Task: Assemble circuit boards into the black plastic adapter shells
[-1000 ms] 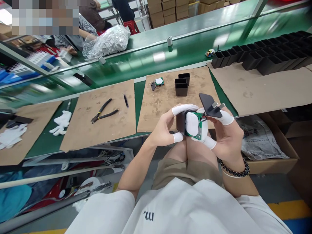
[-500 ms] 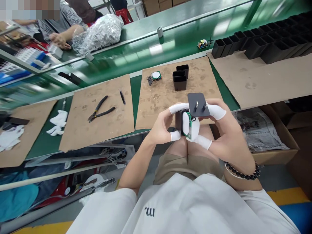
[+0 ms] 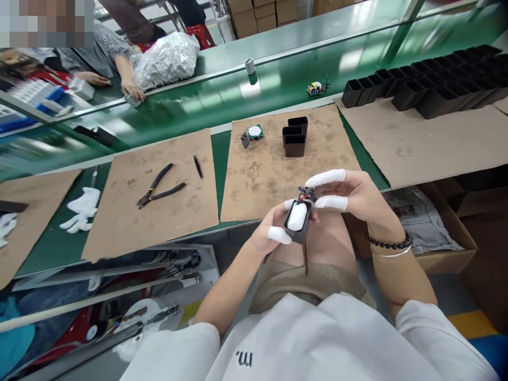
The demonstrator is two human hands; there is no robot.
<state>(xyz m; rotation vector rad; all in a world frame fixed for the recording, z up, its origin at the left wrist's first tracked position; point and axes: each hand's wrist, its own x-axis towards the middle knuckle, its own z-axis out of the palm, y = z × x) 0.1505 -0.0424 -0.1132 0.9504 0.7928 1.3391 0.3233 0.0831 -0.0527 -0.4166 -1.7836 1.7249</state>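
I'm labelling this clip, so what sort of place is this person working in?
Likely an electronics assembly line in a factory: a green conveyor belt, rows of black housings beside it, and the left hand gripping one more housing.

Side cutters (image 3: 159, 186) and a slim black tool (image 3: 198, 166) lie on the left cardboard sheet (image 3: 130, 227). White gloves (image 3: 79, 209) lie just beside that sheet. On the centre cardboard sheet (image 3: 262, 180), a pair of black housings (image 3: 295, 137) stands touching, near a circuit board (image 3: 254, 132). Rows of empty shells (image 3: 420, 90) line the right. A crumpled plastic bag (image 3: 166, 61) rests at the far side of the green conveyor (image 3: 190, 108).
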